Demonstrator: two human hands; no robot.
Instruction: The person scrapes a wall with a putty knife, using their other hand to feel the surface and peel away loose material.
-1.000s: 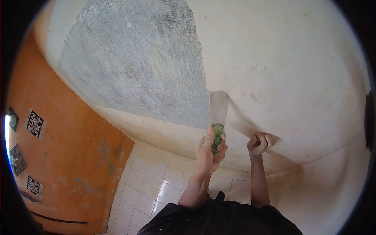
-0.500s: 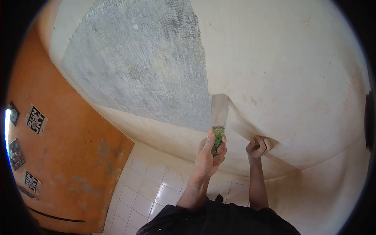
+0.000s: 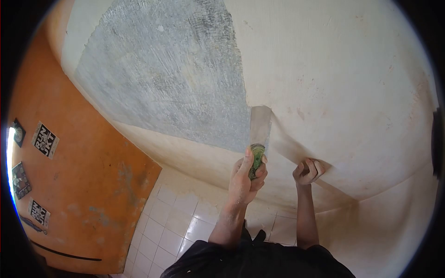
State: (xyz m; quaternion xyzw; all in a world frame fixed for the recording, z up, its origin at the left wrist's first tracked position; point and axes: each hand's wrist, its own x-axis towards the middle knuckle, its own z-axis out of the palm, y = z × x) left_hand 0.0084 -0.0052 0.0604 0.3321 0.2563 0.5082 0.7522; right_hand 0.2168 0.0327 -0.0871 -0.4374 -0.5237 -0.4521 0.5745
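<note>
My left hand point(image 3: 245, 178) grips a putty knife by its green handle point(image 3: 257, 162), thumb laid along the near side. The putty knife's broad metal blade point(image 3: 261, 123) points up and lies against the wall, at the right edge of a grey bare patch point(image 3: 171, 78). To the right, my right hand point(image 3: 308, 172) is curled into a fist and rests near or on the pale wall point(image 3: 324, 69); nothing shows in its fingers. A shadow falls across the wall between the blade and the fist.
On the left is an orange wall point(image 3: 97, 176) with several stickers point(image 3: 45, 140). White floor tiles point(image 3: 181, 217) lie below the patched wall. A dark object point(image 3: 437, 143) stands at the right edge of view.
The putty knife and my left hand have shifted slightly up along the edge of the grey patch. My right hand keeps its place, and the view has tilted a little.
</note>
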